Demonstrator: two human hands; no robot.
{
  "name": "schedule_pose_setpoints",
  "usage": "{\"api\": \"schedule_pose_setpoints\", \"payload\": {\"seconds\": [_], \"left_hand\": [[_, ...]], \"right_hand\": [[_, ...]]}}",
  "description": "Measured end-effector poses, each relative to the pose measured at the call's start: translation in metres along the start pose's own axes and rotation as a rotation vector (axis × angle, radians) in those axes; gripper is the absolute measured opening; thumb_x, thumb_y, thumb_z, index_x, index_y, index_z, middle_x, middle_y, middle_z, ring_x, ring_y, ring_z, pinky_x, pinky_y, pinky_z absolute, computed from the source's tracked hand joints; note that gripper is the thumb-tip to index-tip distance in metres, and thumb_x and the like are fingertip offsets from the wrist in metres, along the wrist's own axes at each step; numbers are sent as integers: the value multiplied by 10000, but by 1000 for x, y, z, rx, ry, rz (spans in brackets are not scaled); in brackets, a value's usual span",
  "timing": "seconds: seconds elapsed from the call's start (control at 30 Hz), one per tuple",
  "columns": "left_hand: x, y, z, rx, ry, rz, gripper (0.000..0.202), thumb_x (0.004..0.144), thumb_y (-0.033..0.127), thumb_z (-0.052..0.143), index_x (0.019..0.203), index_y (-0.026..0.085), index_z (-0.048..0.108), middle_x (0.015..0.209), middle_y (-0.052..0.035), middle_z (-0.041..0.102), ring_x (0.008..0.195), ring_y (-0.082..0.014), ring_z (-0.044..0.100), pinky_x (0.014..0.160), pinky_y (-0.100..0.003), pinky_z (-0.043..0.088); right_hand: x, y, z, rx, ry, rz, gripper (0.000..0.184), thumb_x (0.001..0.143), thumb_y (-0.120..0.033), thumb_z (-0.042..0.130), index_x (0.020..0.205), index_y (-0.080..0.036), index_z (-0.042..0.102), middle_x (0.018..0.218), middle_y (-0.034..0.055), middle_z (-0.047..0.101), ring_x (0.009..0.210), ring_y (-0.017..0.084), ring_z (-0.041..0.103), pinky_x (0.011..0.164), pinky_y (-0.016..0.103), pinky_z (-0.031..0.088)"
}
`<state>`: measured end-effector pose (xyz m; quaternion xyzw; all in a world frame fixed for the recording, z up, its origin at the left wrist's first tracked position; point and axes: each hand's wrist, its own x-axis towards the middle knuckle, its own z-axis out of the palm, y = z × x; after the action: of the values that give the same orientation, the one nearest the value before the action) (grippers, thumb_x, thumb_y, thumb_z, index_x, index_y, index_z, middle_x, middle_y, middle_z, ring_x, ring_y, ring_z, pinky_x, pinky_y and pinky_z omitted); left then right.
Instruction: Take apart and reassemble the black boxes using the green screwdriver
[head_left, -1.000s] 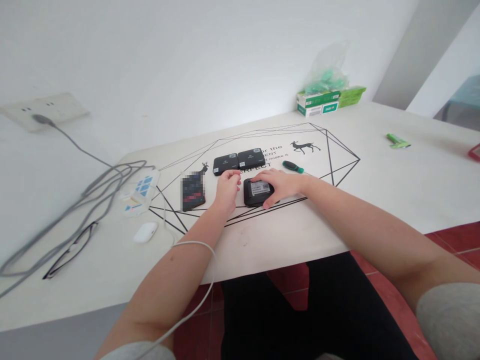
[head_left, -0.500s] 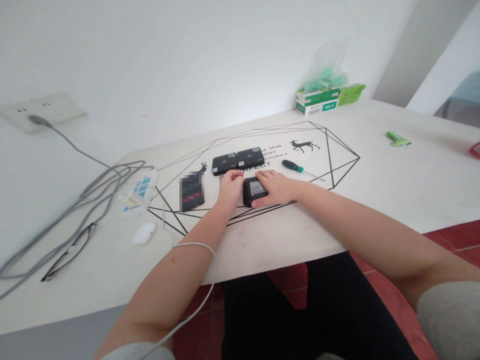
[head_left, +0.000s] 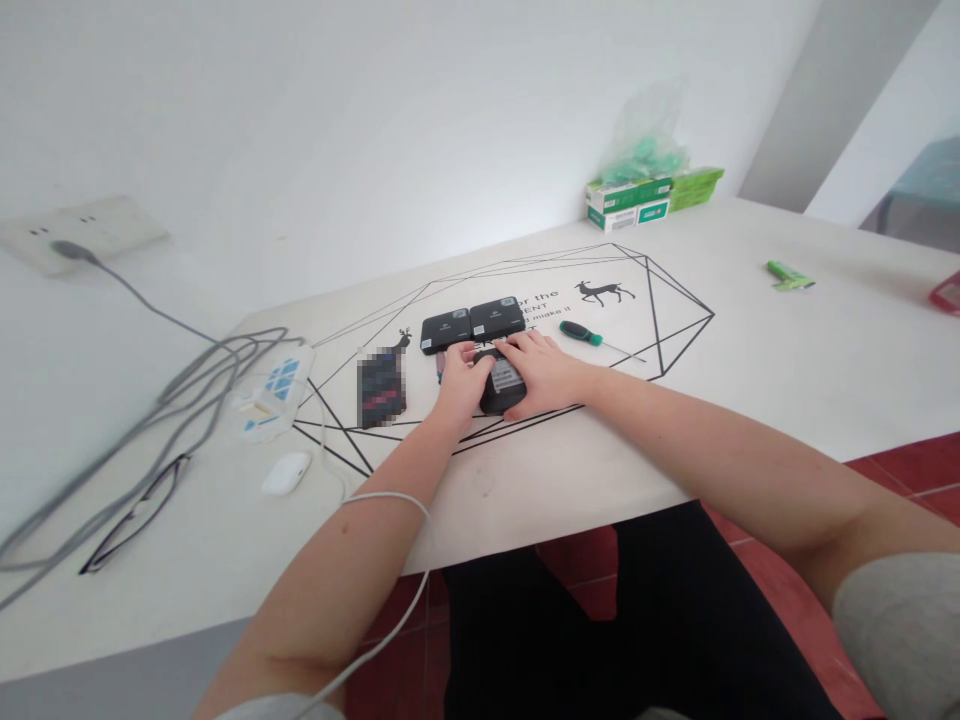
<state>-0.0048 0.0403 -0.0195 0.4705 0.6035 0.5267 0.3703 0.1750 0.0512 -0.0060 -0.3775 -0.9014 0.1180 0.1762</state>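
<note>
The black device (head_left: 504, 383) with the pale label lies on the white table (head_left: 487, 500), between the fingers of both hands. I see the right hand (head_left: 551, 372) partly open around its right side, the thumb at the near edge and the fingertips at the far one, so it has hold of the device. The left hand (head_left: 459, 385) has its fingers bent and its thumb by the device's left edge; whether these fingers grip anything, I cannot tell. Just beyond the left fingertips are two black boxes (head_left: 445, 330), side by side. Beyond the right fingers, a little to the right, I find the green and black screwdriver (head_left: 581, 333). To the left of the left fingers lies a blurred dark item (head_left: 381, 390), and farther left and nearer, a white case (head_left: 286, 473)
</note>
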Motion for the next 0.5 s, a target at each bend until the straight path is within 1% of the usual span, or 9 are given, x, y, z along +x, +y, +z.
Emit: {"api": "schedule_pose_setpoints", "payload": {"seconds": [0.07, 0.13, 0.2, 0.23, 0.3, 0.4, 0.43, 0.47, 0.5], "left_hand": [[-4, 3, -1, -124, -59, -44, 598, 754, 213, 851, 1276, 215, 559, 1169, -85, 709, 1039, -235, 704, 938, -386, 564], [-8, 7, -1, -244, -185, -76, 663, 711, 254, 911, 1282, 214, 577, 1178, -100, 735, 1060, -265, 719, 959, -429, 580], [-12, 10, -1, -318, -347, -115, 683, 655, 254, 954, 1255, 220, 628, 1217, -108, 745, 1123, -296, 714, 991, -466, 584], [-13, 11, -1, -333, -394, -135, 698, 629, 247, 970, 1246, 226, 646, 1236, -110, 747, 1151, -309, 708, 1000, -483, 586], [-14, 12, -1, -341, -420, -173, 719, 594, 239, 990, 1235, 239, 665, 1268, -110, 747, 1183, -324, 702, 1006, -508, 590], [-13, 12, -2, -348, -382, -201, 686, 580, 259, 1004, 1186, 236, 683, 1265, -107, 755, 1169, -320, 712, 995, -503, 602], [-13, 11, -2, -353, -378, -206, 678, 576, 264, 1007, 1172, 233, 686, 1257, -107, 759, 1156, -314, 718, 992, -494, 606], [-12, 11, -2, -359, -378, -210, 675, 571, 266, 1011, 1162, 229, 688, 1249, -106, 763, 1142, -308, 723, 990, -486, 608], [-12, 11, -3, -365, -376, -214, 675, 565, 267, 1014, 1155, 225, 688, 1240, -105, 765, 1127, -302, 728, 987, -480, 611]], "right_hand": [[2, 5, 1, -10, 131, -73, 1238, 606, -563, 888, 1622, -100, 353, 1567, 267, 422, 1442, 498, 365, 1210, 682, 324], [3, 12, 2, -29, 220, -123, 1216, 619, -495, 884, 1629, -89, 341, 1575, 270, 403, 1449, 494, 351, 1234, 681, 284], [4, 19, 1, -31, 253, -146, 1214, 631, -472, 879, 1636, -75, 325, 1585, 277, 388, 1459, 489, 342, 1251, 675, 259], [4, 22, 2, -20, 250, -148, 1237, 625, -479, 889, 1644, -83, 311, 1592, 276, 381, 1469, 490, 335, 1256, 679, 248], [5, 26, 3, 33, 218, -135, 1325, 592, -528, 924, 1669, -125, 265, 1621, 265, 356, 1509, 495, 300, 1266, 697, 219], [8, 30, 4, 220, 189, -38, 1461, 562, -632, 941, 1692, -130, 163, 1698, 279, 242, 1591, 484, 210, 1297, 676, 191], [9, 32, 4, 321, 192, 21, 1453, 588, -659, 926, 1690, -116, 150, 1707, 286, 234, 1599, 467, 226, 1304, 650, 213], [10, 33, 3, 448, 191, 88, 1399, 636, -679, 899, 1682, -111, 164, 1697, 286, 278, 1586, 445, 291, 1300, 625, 259], [11, 35, 1, 594, 174, 150, 1308, 687, -686, 871, 1664, -113, 216, 1659, 277, 373, 1542, 419, 391, 1283, 600, 321]]}}
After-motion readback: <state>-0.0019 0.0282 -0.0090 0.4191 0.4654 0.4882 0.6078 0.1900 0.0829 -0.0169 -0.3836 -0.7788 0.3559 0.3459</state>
